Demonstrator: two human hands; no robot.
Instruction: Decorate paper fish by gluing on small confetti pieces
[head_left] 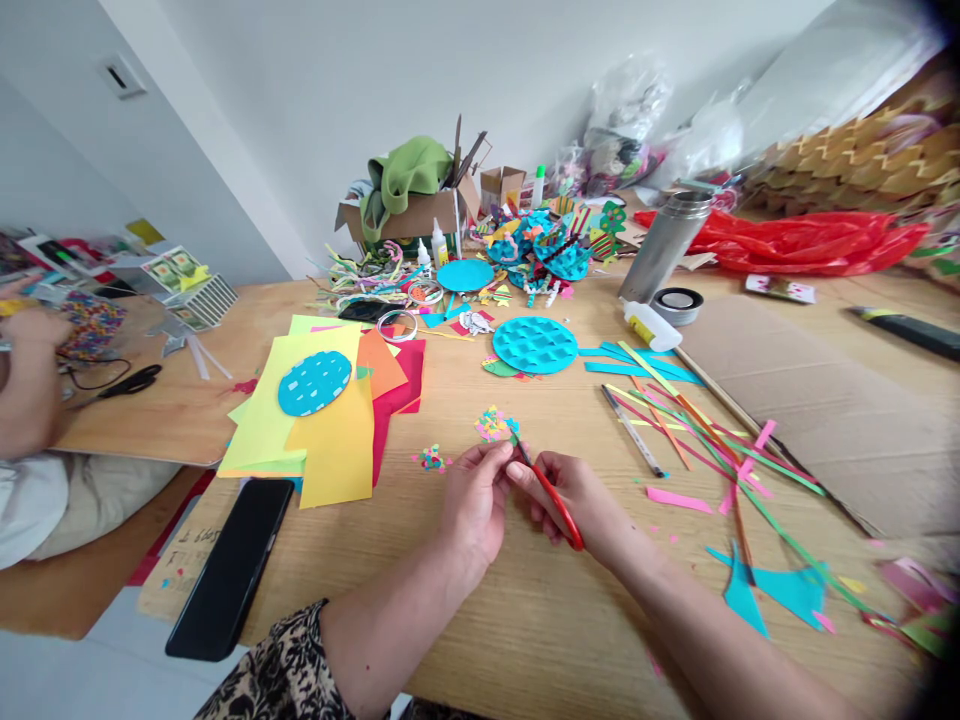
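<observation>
My right hand (574, 495) grips a pair of scissors (553, 495) by their red handles, blades pointing away from me. Thumb and fingers of my left hand (476, 495) are pinched together beside the blades; whatever they hold is too small to make out. Just beyond the fingertips lies a small pile of colourful paper bits (493, 422). A second little heap of cut bits (432, 458) is left of it. Farther back sits a blue oval (535, 345) with a raised pattern, and a spotted blue oval (315, 383) rests on yellow paper sheets (262, 400).
A black phone (231, 570) lies at the left edge. Paper strips (705, 430), a pen (632, 430) and cardboard (825, 410) are on the right. Behind stand a metal flask (664, 245), glue bottles (439, 243) and a filled box (409, 210). Another person's arm (30, 370) is at far left.
</observation>
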